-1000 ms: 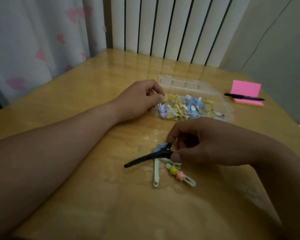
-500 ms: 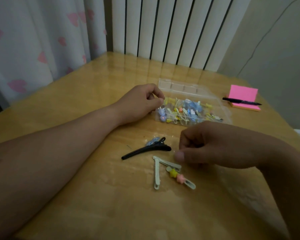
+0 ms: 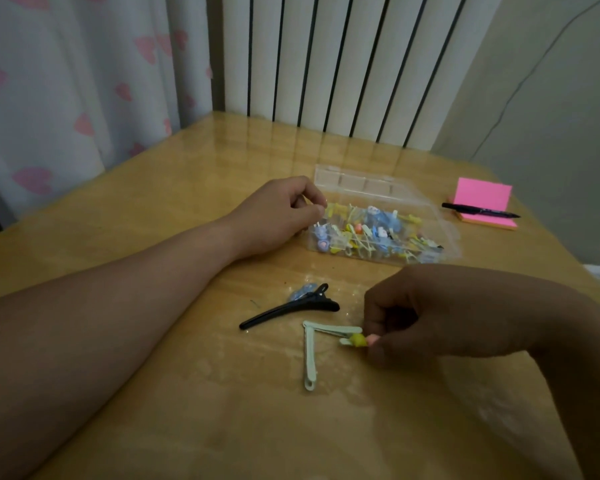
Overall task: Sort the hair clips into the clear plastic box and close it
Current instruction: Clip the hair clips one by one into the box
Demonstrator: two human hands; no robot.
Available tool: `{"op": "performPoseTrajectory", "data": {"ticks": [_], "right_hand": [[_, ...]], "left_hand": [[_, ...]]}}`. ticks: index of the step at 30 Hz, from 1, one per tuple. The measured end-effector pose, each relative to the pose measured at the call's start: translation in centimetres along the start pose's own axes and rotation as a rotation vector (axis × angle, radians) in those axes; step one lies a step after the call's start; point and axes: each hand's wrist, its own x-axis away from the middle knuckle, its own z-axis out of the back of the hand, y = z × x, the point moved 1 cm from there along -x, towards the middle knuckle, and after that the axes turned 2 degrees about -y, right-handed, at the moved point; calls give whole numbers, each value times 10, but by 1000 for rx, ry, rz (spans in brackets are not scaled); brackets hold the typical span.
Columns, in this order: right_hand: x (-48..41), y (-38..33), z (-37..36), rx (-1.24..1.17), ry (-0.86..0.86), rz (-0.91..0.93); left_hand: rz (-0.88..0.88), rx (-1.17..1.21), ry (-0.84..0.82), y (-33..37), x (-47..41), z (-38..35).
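Note:
The clear plastic box (image 3: 440, 233) lies open mid-table, its lid (image 3: 357, 183) tipped back, holding several small colourful hair clips (image 3: 368, 233). My left hand (image 3: 278, 216) rests curled against the box's left end, fingertips pinched at its corner. In front, a long black clip (image 3: 288, 310) lies on the table with a small blue clip (image 3: 300, 292) behind it. Two pale green clips (image 3: 309, 355) form a V beside it. My right hand (image 3: 440, 313) pinches a clip with yellow and pink charms (image 3: 359, 340) at the table surface.
A pink sticky-note pad (image 3: 482, 199) with a black pen (image 3: 478, 211) across it sits at the right rear. A white radiator (image 3: 343, 64) stands behind the wooden table (image 3: 187, 410), heart-patterned curtain (image 3: 66, 81) at the left.
My right hand let go of the black clip, which now lies on the table, and moved right to pinch the clip with yellow and pink charms. My left hand stayed at the box.

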Motion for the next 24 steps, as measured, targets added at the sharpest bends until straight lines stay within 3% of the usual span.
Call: {"op": "performPoseTrajectory", "data": {"ticks": [6,12,17,24], "right_hand": [[9,27,14,-355,100,89],[-12,33,17,-611,602,75],[-39,21,41,-349,887,-66],[-84,6,52,-47,771,-263]], "left_hand": [[5,13,4,0,0,0],[-1,31,6,0,-1,0],[3,57,16,-1,-1,0],[-2,76,14,0,0,1]]}}
